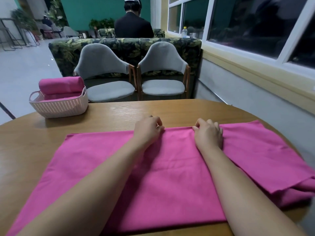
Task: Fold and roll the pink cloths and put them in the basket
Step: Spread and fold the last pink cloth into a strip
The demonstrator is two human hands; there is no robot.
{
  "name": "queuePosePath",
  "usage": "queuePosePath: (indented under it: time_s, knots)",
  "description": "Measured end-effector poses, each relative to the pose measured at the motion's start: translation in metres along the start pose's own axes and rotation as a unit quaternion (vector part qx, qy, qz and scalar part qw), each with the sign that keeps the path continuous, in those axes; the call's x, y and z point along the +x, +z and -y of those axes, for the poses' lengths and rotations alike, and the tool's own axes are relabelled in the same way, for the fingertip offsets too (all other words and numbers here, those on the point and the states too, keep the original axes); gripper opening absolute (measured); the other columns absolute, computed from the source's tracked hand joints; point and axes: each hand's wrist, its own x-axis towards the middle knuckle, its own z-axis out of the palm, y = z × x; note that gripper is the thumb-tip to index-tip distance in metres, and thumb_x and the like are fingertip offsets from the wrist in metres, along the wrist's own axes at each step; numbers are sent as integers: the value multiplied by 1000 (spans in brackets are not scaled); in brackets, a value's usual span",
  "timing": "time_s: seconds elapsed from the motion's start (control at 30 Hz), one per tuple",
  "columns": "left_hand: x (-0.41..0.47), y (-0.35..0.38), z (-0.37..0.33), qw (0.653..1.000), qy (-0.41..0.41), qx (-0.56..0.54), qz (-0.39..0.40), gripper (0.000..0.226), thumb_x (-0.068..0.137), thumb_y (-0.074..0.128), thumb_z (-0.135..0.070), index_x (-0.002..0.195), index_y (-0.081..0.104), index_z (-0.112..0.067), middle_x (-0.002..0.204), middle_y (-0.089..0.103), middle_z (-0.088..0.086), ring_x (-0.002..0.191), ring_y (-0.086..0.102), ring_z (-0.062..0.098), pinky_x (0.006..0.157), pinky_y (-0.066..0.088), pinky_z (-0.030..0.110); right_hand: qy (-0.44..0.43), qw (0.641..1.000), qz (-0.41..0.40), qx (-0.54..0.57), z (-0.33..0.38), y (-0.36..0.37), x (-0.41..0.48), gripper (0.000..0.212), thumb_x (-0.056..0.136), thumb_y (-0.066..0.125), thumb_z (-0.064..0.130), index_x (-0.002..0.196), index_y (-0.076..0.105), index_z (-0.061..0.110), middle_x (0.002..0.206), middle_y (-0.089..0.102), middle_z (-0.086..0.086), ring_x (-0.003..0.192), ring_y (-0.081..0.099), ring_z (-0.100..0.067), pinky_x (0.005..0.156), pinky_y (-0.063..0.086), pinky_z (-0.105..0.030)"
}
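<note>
Pink cloth (pixel 153 167) spread flat on wooden table (pixel 110 113). Left hand (pixel 147 129) and right hand (pixel 208 133) both at its far edge, fingers curled, each pinching the edge between thumb and fingertips. More pink cloths (pixel 265 155) stacked at right, partly under it. Basket (pixel 58 106) far left holds one rolled cloth (pixel 61 85).

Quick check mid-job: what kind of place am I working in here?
Probably a restaurant or café dining area: wooden table, paired grey chairs, and a leaf-print booth sofa behind them.
</note>
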Motion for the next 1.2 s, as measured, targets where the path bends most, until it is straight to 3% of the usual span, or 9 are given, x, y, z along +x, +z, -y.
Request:
queuePosePath:
  time_s: [0.13,0.3,0.7,0.77,0.87,0.93,1.03,1.1,1.2]
  knots:
    - [12,25,-40,999,31,-35,9,17,90,75,-45,97,74,-29,101,66,0,100,64,23,82,49,35,4,1000,1,4,-2,0,0,12,100,65,40,96,63,29,106,62,-3,108,51,-29,97,40,-43]
    - [24,48,-67,998,26,-55,4,14,87,75,-47,88,72,-33,92,63,-5,93,64,23,86,55,44,4,1000,-3,11,-2,0,1,11,100,64,41,97,63,31,106,61,-1,109,50,-27,96,40,-43]
    - [28,66,-70,995,42,-88,-23,19,86,74,-54,87,68,-36,90,59,-11,92,63,22,85,54,45,-8,999,37,7,-3,-11,-1,7,102,62,37,99,64,30,111,61,-3,114,50,-29,98,40,-43]
    - [27,65,-69,995,47,-87,-29,17,87,74,-53,88,69,-36,91,60,-10,91,63,22,84,54,44,-18,998,61,-9,-4,-22,-2,9,103,58,26,107,65,29,115,61,-5,115,52,-31,99,42,-43]
    - [28,65,-69,995,53,-82,-34,17,89,74,-50,91,72,-33,94,62,-6,93,63,24,83,53,41,-41,990,111,-72,-9,-54,-10,28,98,47,6,116,60,22,117,63,-8,110,59,-34,92,47,-42]
    - [28,67,-69,995,54,-80,-35,17,89,75,-49,92,73,-32,96,63,-5,94,63,24,82,52,39,-69,981,123,-135,-17,-76,-22,30,95,48,3,120,53,18,117,64,-9,108,63,-35,87,47,-42]
    - [29,69,-69,994,59,-81,-41,17,88,76,-49,90,72,-32,96,63,-4,94,64,25,82,53,40,-104,964,141,-199,-37,-102,-49,38,95,53,9,133,45,15,121,62,-9,111,64,-35,91,47,-43]
    - [28,69,-69,994,60,-77,-42,17,88,76,-49,90,72,-32,95,63,-4,94,64,25,81,53,39,-131,959,135,-212,-54,-115,-68,32,95,55,21,126,49,15,115,64,-8,108,65,-34,92,48,-44]
    - [29,69,-69,995,59,-72,-42,18,89,76,-49,90,72,-32,95,64,-3,95,64,26,82,53,40,-155,957,95,-225,-84,-126,-87,18,82,61,26,97,57,17,88,64,-8,79,67,-36,73,54,-47]
